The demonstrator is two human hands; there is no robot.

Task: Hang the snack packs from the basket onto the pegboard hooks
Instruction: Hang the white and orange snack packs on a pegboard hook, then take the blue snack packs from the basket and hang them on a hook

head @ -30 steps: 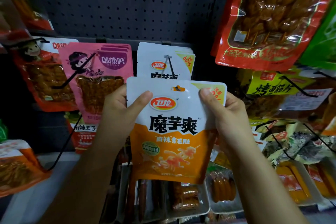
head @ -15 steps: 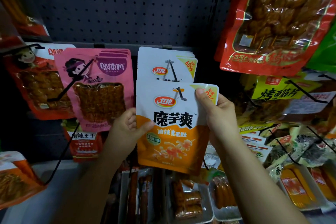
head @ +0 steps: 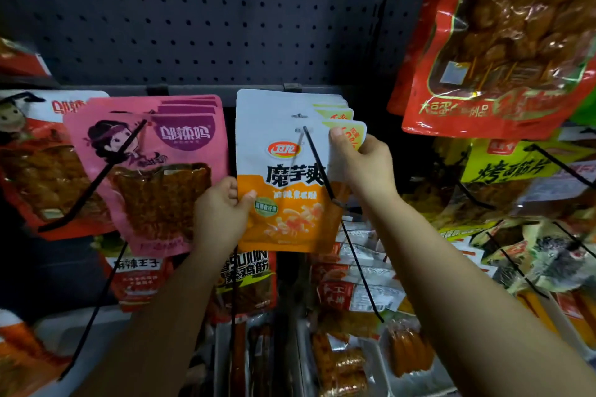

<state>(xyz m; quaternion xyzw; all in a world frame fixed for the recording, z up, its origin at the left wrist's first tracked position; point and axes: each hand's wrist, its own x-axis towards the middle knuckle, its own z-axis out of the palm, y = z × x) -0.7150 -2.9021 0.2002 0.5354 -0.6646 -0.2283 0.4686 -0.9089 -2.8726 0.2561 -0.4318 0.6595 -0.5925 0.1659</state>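
Observation:
A white and orange snack pack point(head: 290, 190) hangs in the middle of the dark pegboard point(head: 193, 16), threaded on a black hook point(head: 317, 164) that passes through its top hole. It sits at the front of a stack of identical packs. My left hand point(head: 222, 213) pinches its lower left edge between thumb and fingers. My right hand point(head: 361, 161) pinches its upper right corner, thumb on the front. The basket is out of view.
Pink snack packs point(head: 151, 167) hang on the hook to the left, red ones point(head: 29, 164) further left. A big red bag point(head: 503, 39) hangs at upper right, yellow packs point(head: 503, 167) below it. Trays of sausages point(head: 338, 361) lie on the shelf beneath.
The pack has moved up and back along the hook, from its tip to against the stack. My left hand slid down from the pack's top to its lower left edge.

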